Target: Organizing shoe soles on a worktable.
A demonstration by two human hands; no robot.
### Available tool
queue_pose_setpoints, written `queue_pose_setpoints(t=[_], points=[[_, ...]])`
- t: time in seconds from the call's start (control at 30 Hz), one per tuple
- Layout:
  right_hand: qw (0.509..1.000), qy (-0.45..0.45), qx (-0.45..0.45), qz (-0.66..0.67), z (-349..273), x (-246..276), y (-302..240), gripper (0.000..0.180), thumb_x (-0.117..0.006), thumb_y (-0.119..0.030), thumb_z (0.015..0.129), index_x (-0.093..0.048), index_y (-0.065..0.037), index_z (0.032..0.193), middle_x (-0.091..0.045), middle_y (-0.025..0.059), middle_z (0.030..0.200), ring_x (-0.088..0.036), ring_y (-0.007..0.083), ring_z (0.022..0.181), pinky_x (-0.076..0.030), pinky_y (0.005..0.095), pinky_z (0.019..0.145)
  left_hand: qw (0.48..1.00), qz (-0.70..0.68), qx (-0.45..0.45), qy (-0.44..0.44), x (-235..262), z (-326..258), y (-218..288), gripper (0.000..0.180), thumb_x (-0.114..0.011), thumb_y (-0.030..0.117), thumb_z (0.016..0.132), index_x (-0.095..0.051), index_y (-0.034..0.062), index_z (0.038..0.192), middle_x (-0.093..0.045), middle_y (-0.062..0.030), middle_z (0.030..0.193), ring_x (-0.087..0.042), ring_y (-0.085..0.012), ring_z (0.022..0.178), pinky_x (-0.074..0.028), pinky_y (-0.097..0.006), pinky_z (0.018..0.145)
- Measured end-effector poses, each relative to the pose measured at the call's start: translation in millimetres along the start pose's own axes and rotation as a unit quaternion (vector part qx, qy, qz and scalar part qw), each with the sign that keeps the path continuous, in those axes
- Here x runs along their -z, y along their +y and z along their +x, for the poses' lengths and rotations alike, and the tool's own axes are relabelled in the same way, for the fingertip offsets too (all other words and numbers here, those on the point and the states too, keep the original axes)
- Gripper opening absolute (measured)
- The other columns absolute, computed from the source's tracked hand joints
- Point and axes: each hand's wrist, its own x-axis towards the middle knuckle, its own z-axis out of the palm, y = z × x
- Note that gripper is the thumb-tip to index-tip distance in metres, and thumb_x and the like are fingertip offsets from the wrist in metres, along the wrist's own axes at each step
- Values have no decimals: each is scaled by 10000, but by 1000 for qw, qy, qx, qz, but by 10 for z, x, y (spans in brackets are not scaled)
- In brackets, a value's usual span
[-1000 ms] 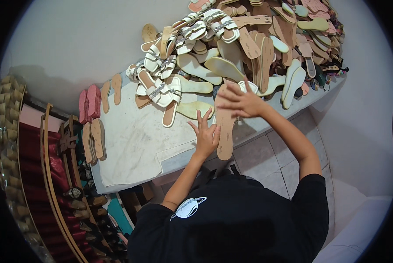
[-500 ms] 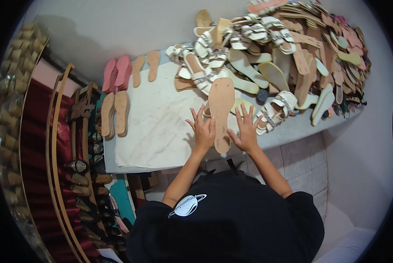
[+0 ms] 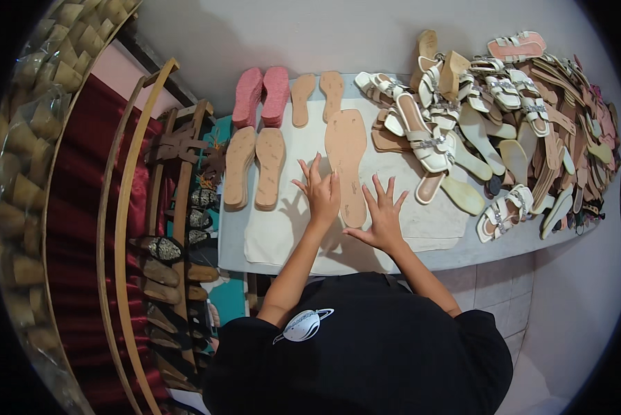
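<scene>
A tan shoe insole with small marks on its surface is between my hands over the white cloth, wide end away from me. My left hand is open along its left edge, fingers spread, thumb at or very near that edge. To the right of the narrow heel end, my right hand is also open, fingers stretched wide and thumb pointing at the heel. Whether either thumb touches the insole, or whether the insole lies flat on the cloth, I cannot tell.
On the left of the table stand pink insole stacks, tan insole stacks and two tan insoles. White sandals and loose soles heap up on the right. A wooden rack with shoes stands beside the table.
My view has swung left, so the table appears further right. The insole and both hands have shifted left across the table, away from the sandal heap and over the cloth. My right fingers have spread wider.
</scene>
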Motion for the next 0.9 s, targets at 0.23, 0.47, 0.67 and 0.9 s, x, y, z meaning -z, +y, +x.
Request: queue_pose_setpoints(t=[0.23,0.47,0.67,0.9], points=[[1000,11,-9,22,469,-443,-203,950,-690,-541,631,-285,-80,1356,-135,183,1442,33,473,1307,66,699,904,999,-13,35,-14,198,405,-421,374,-388,284,905,-658,28,873,-269,-176,1381,-12,-438,1317,55,-677,943],[999,23,-27,25,1207,-795,-27,877,-674,-472,655,-321,0,1304,-159,168,1436,31,490,1298,52,717,887,995,30,53,-74,195,825,-697,391,-377,330,910,-587,73,1118,-172,-196,1425,17,-423,1323,26,-704,923],[1000,29,1,-11,1897,-1262,332,871,-683,-468,648,-341,28,1278,-162,151,1436,33,486,1299,56,723,883,995,52,57,-67,65,1387,-1041,405,-366,359,906,-593,108,1127,-155,-213,1427,31,-413,1326,38,-703,924],[998,-19,-58,-9,2457,-1858,606,880,-688,-480,630,-359,43,1256,-169,103,1443,32,485,1298,61,736,870,978,170,87,-84,-180,1966,-1462,423,-336,416,905,-599,176,1133,-151,-241,1417,44,-406,1326,105,-706,906]])
